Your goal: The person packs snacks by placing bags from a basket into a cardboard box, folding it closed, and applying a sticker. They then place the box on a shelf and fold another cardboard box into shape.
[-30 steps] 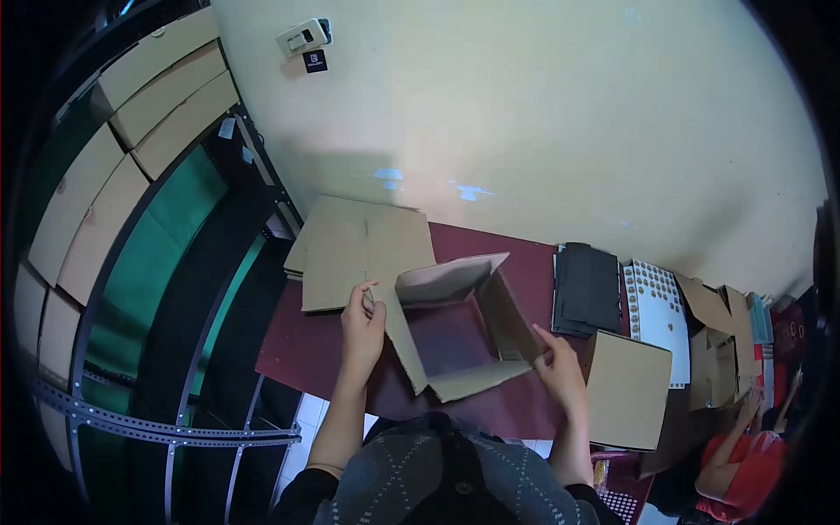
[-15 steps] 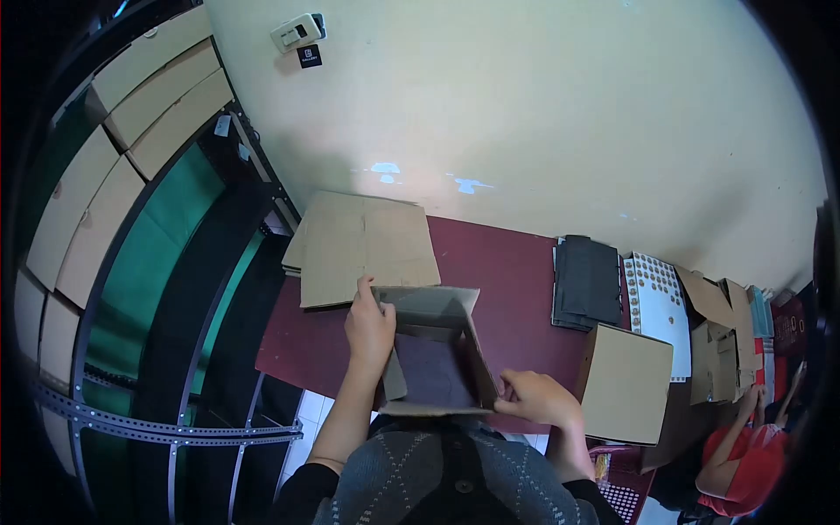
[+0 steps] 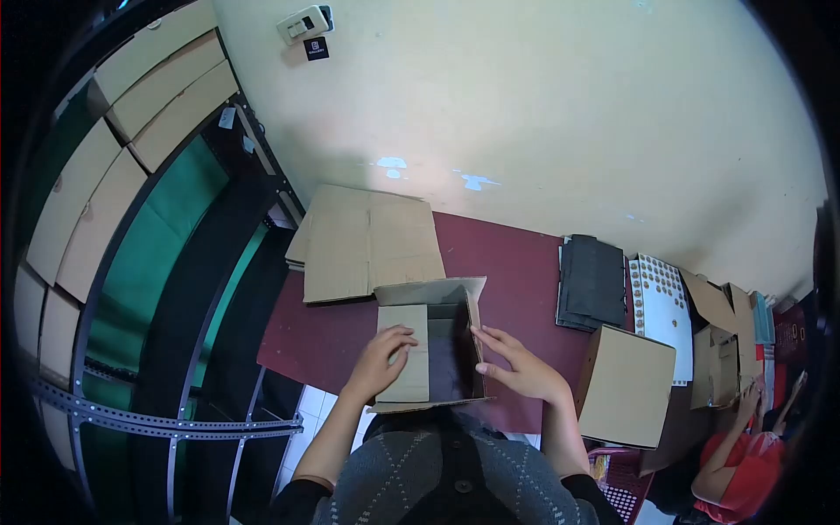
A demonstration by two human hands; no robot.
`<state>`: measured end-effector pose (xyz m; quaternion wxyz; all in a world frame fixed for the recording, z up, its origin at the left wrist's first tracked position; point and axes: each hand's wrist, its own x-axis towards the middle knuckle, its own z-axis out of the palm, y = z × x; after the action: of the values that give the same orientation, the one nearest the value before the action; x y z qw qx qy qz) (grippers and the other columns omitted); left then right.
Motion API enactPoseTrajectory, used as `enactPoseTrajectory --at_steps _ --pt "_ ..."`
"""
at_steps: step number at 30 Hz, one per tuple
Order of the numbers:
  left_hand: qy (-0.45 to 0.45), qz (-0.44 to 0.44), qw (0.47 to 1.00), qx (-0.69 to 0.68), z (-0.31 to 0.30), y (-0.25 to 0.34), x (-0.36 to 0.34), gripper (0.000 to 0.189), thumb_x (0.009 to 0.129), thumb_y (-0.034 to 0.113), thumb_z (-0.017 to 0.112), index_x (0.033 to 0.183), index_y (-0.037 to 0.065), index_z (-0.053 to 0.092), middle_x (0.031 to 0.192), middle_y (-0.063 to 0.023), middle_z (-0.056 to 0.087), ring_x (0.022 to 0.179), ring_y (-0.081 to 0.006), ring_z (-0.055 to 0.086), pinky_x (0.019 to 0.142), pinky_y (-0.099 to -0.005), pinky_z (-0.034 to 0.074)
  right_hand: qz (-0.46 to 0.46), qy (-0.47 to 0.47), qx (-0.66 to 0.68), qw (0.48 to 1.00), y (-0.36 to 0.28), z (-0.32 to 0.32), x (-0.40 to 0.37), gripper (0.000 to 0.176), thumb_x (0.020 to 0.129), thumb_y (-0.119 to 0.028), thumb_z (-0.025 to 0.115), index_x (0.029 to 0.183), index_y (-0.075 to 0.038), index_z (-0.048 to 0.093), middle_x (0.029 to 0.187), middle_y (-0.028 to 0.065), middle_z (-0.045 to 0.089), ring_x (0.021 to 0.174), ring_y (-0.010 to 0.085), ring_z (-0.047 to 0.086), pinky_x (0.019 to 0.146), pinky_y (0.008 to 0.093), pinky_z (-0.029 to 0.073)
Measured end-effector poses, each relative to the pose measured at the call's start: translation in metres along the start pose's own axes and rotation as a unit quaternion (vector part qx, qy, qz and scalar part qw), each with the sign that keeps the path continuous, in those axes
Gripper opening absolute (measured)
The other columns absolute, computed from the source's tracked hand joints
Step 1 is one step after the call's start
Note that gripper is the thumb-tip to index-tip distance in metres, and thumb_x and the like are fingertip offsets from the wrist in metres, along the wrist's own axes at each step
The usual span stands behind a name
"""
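Note:
An upright cardboard box stands at the near edge of the dark red table, its far and near flaps spread outward. Its left flap is folded inward over part of the opening. My left hand rests on that flap with its fingers bent and apart. My right hand is at the box's right side, fingers spread, the fingertips touching the edge of the right flap. Neither hand grips anything.
Flattened cardboard lies stacked behind the box. Black folders, a sticker sheet, a closed box and an open carton are to the right. A shelf rack stands left. A person in red is at far right.
The box's left flap has come down inward over the opening. My left hand moved from the far left corner onto it, and my right hand opened and moved up along the right side.

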<state>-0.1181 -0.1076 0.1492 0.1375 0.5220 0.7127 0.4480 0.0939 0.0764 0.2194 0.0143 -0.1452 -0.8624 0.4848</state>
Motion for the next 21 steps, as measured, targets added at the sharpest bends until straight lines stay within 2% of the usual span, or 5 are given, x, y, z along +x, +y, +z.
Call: enactPoseTrajectory --at_steps 4,8,12,18,21 --pt "-0.022 -0.043 0.995 0.081 -0.017 -0.014 -0.022 0.020 0.076 0.003 0.055 0.090 0.011 0.068 0.114 -0.0078 0.060 0.117 -0.0297 0.050 0.107 -0.0513 0.025 0.009 -0.019 0.024 0.999 0.012 0.007 0.013 0.054 0.093 -0.048 0.040 0.140 -0.023 0.036 0.147 0.0204 0.021 0.135 0.0397 0.020 0.109 0.0457 0.020" --pt "-0.059 -0.054 0.996 0.038 -0.018 -0.022 -0.037 0.026 0.078 0.002 0.049 0.092 0.011 0.069 0.123 -0.0079 0.056 0.129 -0.0318 0.038 0.110 -0.0499 0.020 0.003 -0.051 0.030 0.998 0.024 0.020 0.031 0.049 0.096 -0.046 0.034 0.137 -0.021 0.041 0.150 0.0199 0.014 0.137 0.0373 0.015 0.110 0.0439 0.015" --pt "-0.068 -0.061 0.994 0.055 -0.026 -0.016 -0.042 0.030 0.077 -0.001 0.047 0.093 0.013 0.069 0.125 -0.0081 0.055 0.130 -0.0319 0.036 0.110 -0.0498 0.020 0.029 -0.088 -0.109 0.990 0.041 0.043 0.039 0.049 0.095 -0.050 0.029 0.131 -0.025 0.049 0.151 0.0165 0.013 0.139 0.0379 0.005 0.110 0.0479 0.013" --pt "-0.236 -0.107 0.961 0.096 -0.049 0.000 -0.052 0.066 0.067 0.006 0.065 0.128 0.026 0.051 0.149 -0.0036 0.023 0.137 -0.0361 0.020 0.109 -0.0582 0.010 0.015 -0.079 -0.082 0.993 0.061 0.047 0.036 0.048 0.095 -0.052 0.028 0.129 -0.028 0.052 0.152 0.0100 0.012 0.140 0.0360 0.001 0.110 0.0509 0.011" --pt "-0.285 -0.102 0.952 0.052 -0.053 0.001 -0.052 0.077 0.064 0.010 0.071 0.134 0.029 0.044 0.152 -0.0044 0.012 0.138 -0.0361 0.015 0.109 -0.0577 0.010 0.003 -0.078 -0.030 0.997 0.064 0.043 0.035 0.051 0.095 -0.052 0.028 0.129 -0.023 0.052 0.152 0.0109 0.012 0.139 0.0365 0.000 0.110 0.0500 0.010"
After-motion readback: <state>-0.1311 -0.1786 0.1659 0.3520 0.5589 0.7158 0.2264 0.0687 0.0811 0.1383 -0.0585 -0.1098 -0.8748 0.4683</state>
